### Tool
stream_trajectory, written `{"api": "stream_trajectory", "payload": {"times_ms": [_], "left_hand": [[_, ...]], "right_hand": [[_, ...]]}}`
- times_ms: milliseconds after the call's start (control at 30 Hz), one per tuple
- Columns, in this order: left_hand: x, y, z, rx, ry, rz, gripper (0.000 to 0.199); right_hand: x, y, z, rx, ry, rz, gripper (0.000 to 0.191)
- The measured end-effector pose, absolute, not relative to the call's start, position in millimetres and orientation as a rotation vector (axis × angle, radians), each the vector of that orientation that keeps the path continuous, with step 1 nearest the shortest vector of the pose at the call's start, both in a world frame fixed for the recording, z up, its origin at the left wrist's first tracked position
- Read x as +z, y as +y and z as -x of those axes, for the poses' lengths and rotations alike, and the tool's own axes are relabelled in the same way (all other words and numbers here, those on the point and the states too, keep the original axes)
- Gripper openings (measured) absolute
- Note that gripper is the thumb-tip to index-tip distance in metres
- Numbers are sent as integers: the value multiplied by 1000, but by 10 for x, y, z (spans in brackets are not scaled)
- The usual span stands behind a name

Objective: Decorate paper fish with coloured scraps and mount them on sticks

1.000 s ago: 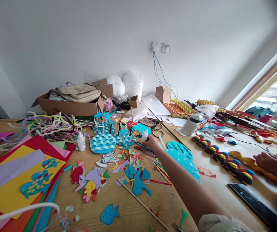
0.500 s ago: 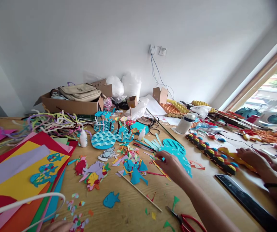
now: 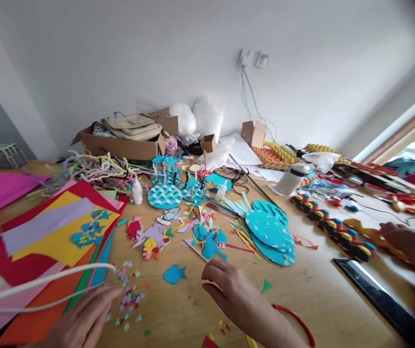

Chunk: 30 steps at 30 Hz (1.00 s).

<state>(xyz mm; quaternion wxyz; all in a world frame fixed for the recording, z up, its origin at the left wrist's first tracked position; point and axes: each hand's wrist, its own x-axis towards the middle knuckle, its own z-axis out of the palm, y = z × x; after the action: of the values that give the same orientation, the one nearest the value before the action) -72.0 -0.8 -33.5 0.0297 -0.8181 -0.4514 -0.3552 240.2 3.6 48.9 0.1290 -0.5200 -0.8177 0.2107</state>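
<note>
At the bottom left, the left hand (image 3: 86,314), blurred, is near small multicoloured paper pieces (image 3: 132,299); its grip I cannot tell. Lower centre, the right hand (image 3: 227,287), fingers loosely curled with a narrow gap, hovers near a wooden stick (image 3: 196,251). The blue paper fish (image 3: 174,274) lies between the hands, beyond them.

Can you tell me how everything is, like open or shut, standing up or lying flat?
Big brown box: open, bag inside
Tan bag: flap down
Small box by the wires: flaps open
Left white bottle: upright
Fuzzy sticks: tangled
Lone blue fish: flat
Left hand: blurred, grip unclear
Right hand: fingers bent, grip unclear
</note>
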Motion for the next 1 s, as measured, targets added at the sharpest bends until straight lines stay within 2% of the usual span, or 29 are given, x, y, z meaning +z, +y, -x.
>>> {"api": "stream_trajectory", "payload": {"times_ms": [133, 433, 767, 1000], "left_hand": [[-140, 1, 831, -1032, -1502, 2454, 26], [-190, -170, 865, -674, -1852, 2644, 24], [-136, -58, 913, -468, -1803, 2739, 29], [-199, -22, 917, -307, -1817, 2770, 24]], "right_hand": [[457, -2, -2226, 683, -2480, 1426, 12], [352, -83, -2009, 769, -2677, 1389, 9], [339, -161, -2032, 934, -2558, 1497, 11], [304, -197, -2094, 995, -2503, 1583, 13]]}}
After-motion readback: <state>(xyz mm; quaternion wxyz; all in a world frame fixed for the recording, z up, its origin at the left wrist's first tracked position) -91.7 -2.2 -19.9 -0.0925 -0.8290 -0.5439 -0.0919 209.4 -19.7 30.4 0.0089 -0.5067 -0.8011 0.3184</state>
